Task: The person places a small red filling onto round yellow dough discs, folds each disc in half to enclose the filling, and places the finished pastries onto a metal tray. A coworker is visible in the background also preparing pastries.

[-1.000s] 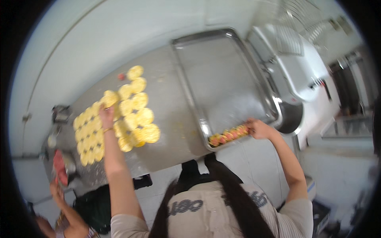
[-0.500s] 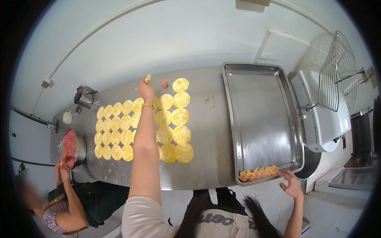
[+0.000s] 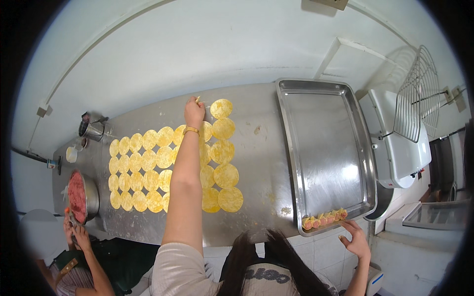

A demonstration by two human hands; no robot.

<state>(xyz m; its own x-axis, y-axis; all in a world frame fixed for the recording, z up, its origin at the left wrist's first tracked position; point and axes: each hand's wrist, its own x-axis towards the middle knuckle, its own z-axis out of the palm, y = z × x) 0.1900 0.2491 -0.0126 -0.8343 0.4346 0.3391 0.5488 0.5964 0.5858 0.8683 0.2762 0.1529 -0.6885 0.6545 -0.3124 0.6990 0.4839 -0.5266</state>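
My left hand reaches to the far side of the steel table, beyond the rows of round yellow dumpling wrappers. Its fingers are closed on a yellow wrapper, of which only a small bit shows; any filling in it is hidden. My right hand has its fingers apart and holds nothing. Its fingertips are at the near rim of the big metal tray, close to a short row of open-topped dumplings with pink filling in the tray's near edge.
At the left stands a metal bowl of pink minced meat, where another person's hands work at its near rim. Behind it are a metal cup and a small white container. A white appliance and wire rack stand right of the tray.
My left hand has moved right over the spot where a small pink lump of meat lay; the lump is no longer visible. The other person's hands have dropped lower beside the bowl.
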